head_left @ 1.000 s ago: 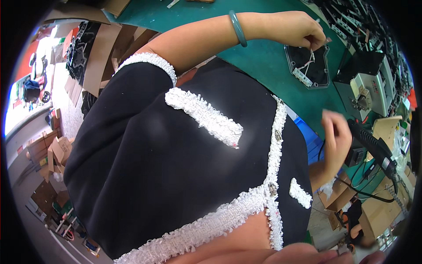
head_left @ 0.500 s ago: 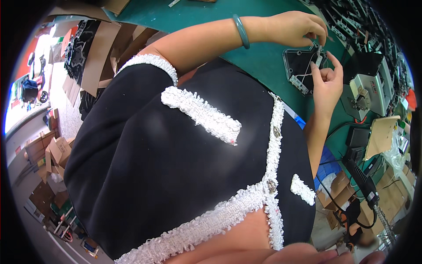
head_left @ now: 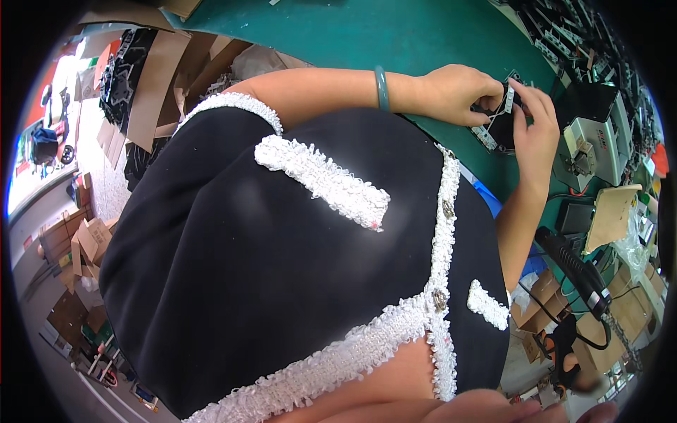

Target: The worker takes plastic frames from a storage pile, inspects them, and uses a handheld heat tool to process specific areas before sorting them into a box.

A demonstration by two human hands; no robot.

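Right grip (head_left: 536, 123) pinches the strip (head_left: 508, 100); left grip (head_left: 460, 95), lower than before, hold unclear. The strip's long axis runs steeply up-view, leaning right.

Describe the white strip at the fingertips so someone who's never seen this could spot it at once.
On the green table, left of the boxy metal device, find the left hand beside the right hand. Between their fingertips is a short, narrow white strip, nearly upright in view. A similar pale strip lies below the left hand; this one is at the right hand's fingertips.
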